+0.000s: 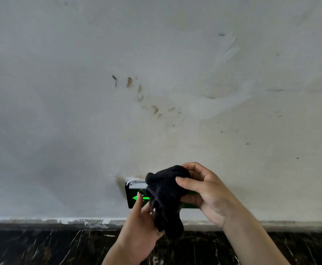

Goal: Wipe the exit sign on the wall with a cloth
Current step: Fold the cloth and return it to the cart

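Observation:
A small exit sign (pixel 135 196) with a glowing green arrow is fixed low on the white wall; most of its right part is hidden behind the cloth and my hands. A bunched black cloth (pixel 165 197) hangs in front of the sign. My right hand (pixel 202 190) grips the cloth's upper part between thumb and fingers. My left hand (pixel 139 226) holds the cloth's lower part from below, its index finger raised across the green arrow.
The white wall (pixel 156 73) bears brown smudges and scuffs above the sign. A white cable (pixel 132 181) loops into the sign's top. Below runs a chipped pale strip (pixel 60 220), then a dark marbled skirting (pixel 41 245).

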`<action>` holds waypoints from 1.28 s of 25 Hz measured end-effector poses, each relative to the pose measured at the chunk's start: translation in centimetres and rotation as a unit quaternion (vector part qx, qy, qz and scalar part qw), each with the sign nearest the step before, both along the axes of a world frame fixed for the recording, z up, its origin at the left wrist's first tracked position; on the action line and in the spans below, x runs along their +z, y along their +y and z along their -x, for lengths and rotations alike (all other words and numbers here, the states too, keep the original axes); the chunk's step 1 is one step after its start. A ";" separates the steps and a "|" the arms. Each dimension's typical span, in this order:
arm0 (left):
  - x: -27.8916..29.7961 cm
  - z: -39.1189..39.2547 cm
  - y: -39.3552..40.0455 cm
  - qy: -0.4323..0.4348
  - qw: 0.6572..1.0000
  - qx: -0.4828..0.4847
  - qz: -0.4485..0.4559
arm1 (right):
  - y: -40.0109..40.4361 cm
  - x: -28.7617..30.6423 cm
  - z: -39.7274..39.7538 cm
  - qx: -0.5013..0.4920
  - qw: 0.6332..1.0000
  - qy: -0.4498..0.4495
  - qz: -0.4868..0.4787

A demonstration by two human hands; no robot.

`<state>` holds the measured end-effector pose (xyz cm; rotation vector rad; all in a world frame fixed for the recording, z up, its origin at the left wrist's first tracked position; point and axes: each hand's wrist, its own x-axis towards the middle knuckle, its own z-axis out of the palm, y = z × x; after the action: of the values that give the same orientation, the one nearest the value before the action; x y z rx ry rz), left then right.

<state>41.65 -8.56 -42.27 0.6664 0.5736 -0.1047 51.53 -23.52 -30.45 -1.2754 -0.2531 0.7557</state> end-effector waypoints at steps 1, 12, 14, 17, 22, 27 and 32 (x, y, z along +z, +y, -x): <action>0.9 0.3 -0.5 -0.009 0.999 0.003 0.047 | -0.1 1.4 0.2 -0.002 1.000 0.009 -0.015; 28.0 4.3 -2.1 -0.006 1.000 0.011 -0.020 | -6.1 23.6 1.8 0.058 0.978 -0.112 0.167; 32.8 6.0 -2.6 0.004 0.996 0.030 -0.087 | -6.8 27.2 2.9 0.071 0.980 -0.095 0.158; 38.0 8.1 -3.1 0.000 0.988 0.085 -0.128 | -6.5 30.2 3.9 0.085 0.992 -0.011 0.092; 42.8 13.3 -2.3 0.042 0.962 0.202 -0.180 | -1.9 33.2 6.7 0.056 0.997 0.021 0.051; 43.6 21.0 0.7 0.123 0.903 0.345 -0.224 | 6.2 33.7 12.4 0.146 0.987 0.030 0.053; 43.1 30.4 4.3 0.206 0.821 0.455 -0.276 | 15.9 33.6 20.3 0.243 0.967 0.042 0.064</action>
<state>11.22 -4.22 0.85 0.8687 1.3230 0.8741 31.21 -7.66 3.10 -1.3132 -0.4629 1.2588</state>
